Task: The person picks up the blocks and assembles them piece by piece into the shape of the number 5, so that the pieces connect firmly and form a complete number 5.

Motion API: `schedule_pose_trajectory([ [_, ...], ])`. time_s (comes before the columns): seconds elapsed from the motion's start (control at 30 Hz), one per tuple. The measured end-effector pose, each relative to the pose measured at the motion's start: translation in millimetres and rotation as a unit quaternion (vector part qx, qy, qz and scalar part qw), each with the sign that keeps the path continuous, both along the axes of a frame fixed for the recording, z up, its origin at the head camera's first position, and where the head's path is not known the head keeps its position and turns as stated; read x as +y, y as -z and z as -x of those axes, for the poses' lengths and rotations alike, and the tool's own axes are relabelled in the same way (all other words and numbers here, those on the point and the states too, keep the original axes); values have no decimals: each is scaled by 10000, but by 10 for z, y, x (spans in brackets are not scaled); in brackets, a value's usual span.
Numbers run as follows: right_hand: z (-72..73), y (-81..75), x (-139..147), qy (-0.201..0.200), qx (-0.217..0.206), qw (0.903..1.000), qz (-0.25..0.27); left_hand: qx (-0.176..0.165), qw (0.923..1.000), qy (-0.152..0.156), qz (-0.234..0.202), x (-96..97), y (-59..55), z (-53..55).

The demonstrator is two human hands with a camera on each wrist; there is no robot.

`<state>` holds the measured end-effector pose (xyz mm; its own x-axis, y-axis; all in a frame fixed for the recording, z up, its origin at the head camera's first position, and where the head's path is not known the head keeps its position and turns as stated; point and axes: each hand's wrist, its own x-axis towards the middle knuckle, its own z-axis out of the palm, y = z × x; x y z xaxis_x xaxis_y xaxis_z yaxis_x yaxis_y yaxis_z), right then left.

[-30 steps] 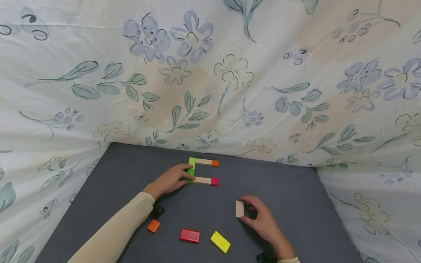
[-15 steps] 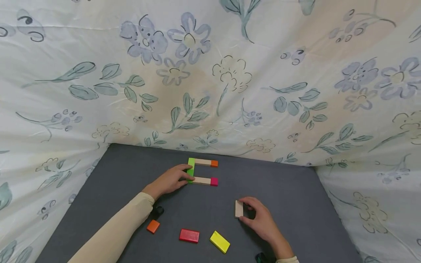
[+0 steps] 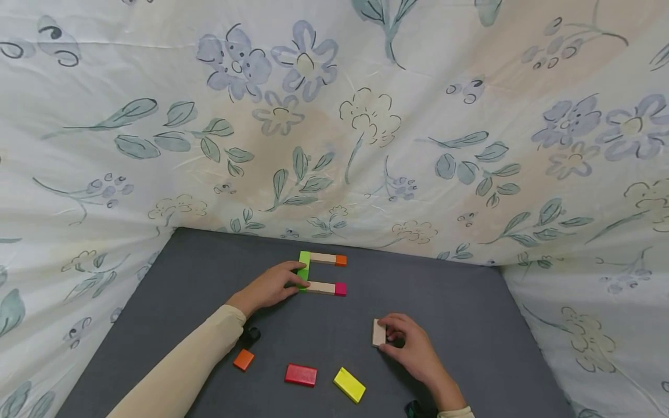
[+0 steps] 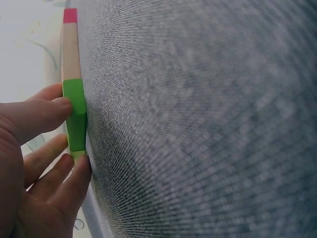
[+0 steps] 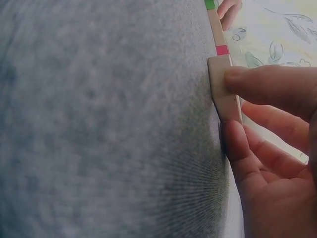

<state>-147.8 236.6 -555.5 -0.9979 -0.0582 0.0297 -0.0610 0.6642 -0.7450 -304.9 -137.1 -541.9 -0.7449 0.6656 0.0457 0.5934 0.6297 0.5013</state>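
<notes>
At the far middle of the table, my left hand [image 3: 268, 285] holds the green block [image 3: 304, 256], thumb at its near end and a finger farther along; the left wrist view shows the thumb pressed to the green face [image 4: 75, 95]. Two pale wooden strips [image 3: 321, 287] reach rightward from it, the near one ending in a pink cube [image 3: 341, 289], the far one in an orange cube [image 3: 341, 260]. Nearer and to the right, my right hand [image 3: 415, 348] pinches a plain wooden block [image 3: 378, 333] between thumb and fingers, low at the dark tabletop.
Along the front lie a red block [image 3: 300, 375], a yellow block [image 3: 349, 385] and an orange cube [image 3: 243, 360], this last beside the left sleeve [image 3: 201, 348]. A flower-patterned cloth [image 3: 334, 145] rises behind the grey table [image 3: 470, 302] and along its sides.
The fingers of my right hand have shifted slightly leftward over the wooden block. My left hand and the green block have stayed in place.
</notes>
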Motion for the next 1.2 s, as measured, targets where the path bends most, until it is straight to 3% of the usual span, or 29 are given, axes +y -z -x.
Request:
schedule_pose_trajectory([
  [0.3,31,-55,-59,41,31,9999,154,-64,10000,-25,5,5,-30,4],
  [0.57,57,-62,-106,-176,262,9994,143,-110,9999,-29,-11,-1,-32,-9],
  [0.93,158,-92,-218,-246,69,9996,150,-84,10000,-36,-26,-2,-5,17],
  [1.2,241,-126,-327,-399,179,9990,120,-116,9999,-35,-35,-6,-1,24],
])
